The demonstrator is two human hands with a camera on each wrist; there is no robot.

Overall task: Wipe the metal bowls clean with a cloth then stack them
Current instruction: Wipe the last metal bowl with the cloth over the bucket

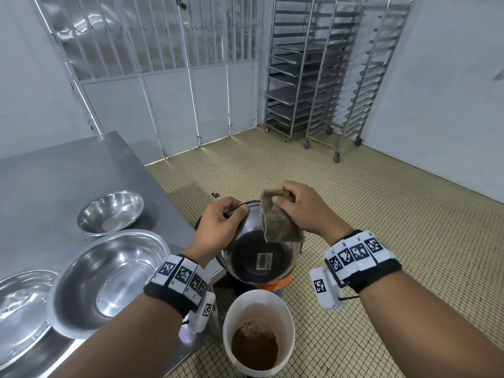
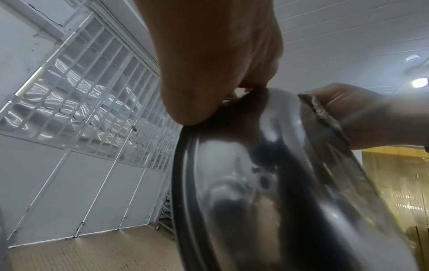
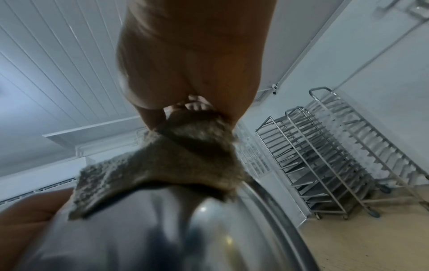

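A metal bowl (image 1: 253,252) is held in the air off the table's right edge, its labelled underside turned toward me. My left hand (image 1: 221,227) grips its far rim, thumb on the outside; the left wrist view shows the same bowl (image 2: 267,192) close up. My right hand (image 1: 302,208) pinches a grey-brown cloth (image 1: 278,225) that lies against the bowl's outer wall; the right wrist view shows this cloth (image 3: 162,165) draped over the bowl (image 3: 185,234). Three more metal bowls sit on the steel table (image 1: 68,170): a small one (image 1: 110,212), a larger one (image 1: 109,279) and another (image 1: 21,312) at the left edge.
A white bucket (image 1: 259,336) with brown powder stands on the tiled floor below the held bowl, an orange object (image 1: 275,283) just behind it. Wheeled tray racks (image 1: 327,77) stand at the far right wall. A barred partition (image 1: 163,50) closes the back.
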